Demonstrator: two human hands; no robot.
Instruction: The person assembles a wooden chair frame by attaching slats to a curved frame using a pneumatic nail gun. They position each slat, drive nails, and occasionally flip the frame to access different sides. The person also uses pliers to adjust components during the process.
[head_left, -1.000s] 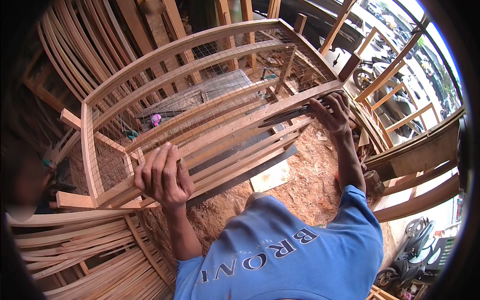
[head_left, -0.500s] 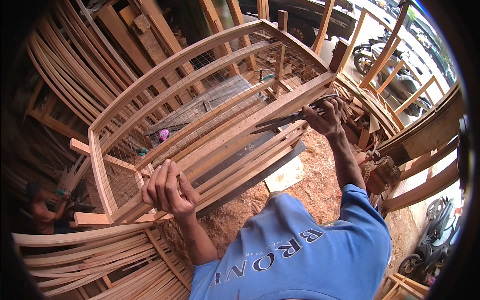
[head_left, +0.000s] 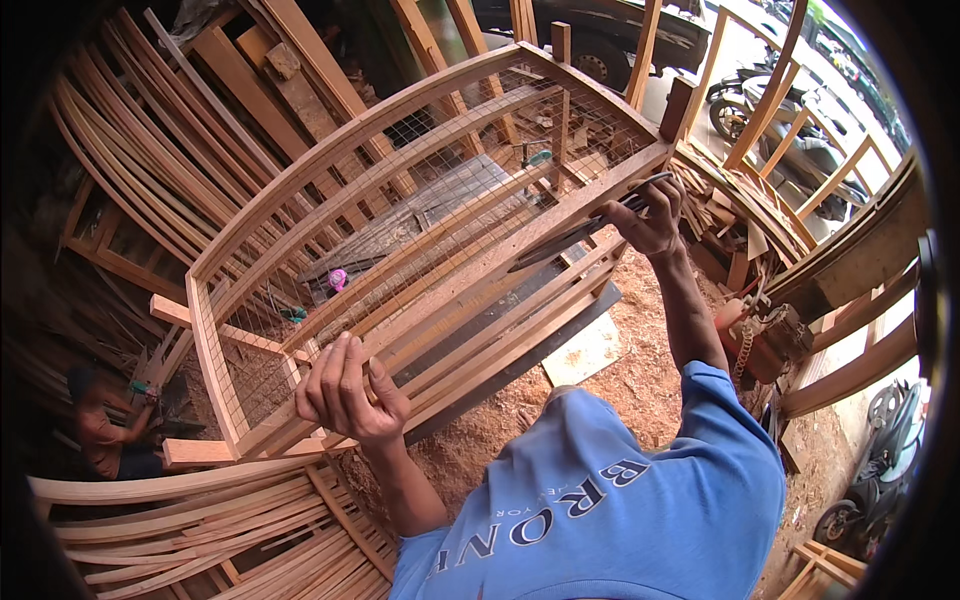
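Note:
A large wooden frame [head_left: 400, 335] with a curved far rail is strung with a grid of thin lines [head_left: 450, 220]. My left hand [head_left: 355, 395] rests at its near rail, toward the left end. The fingers lie close together and the thumb stands apart; I see nothing held in it. Near the frame's right end, my right hand [head_left: 652, 222] is closed around the handles of long dark scissors [head_left: 560, 245]. Their blades are together and point left along the near rail. The fingers partly hide the handles.
Curved wooden strips [head_left: 130, 170] stand at the far left, and more strips [head_left: 190, 515] are stacked at the lower left. Another person [head_left: 105, 425] works at the left edge. Sawdust [head_left: 480, 405] covers the floor. A reddish machine [head_left: 765, 335] sits at right, motorcycles [head_left: 870, 480] beyond.
The scissors' blades were apart and have come together. My left hand remains at the near rail. The whole view has shifted slightly.

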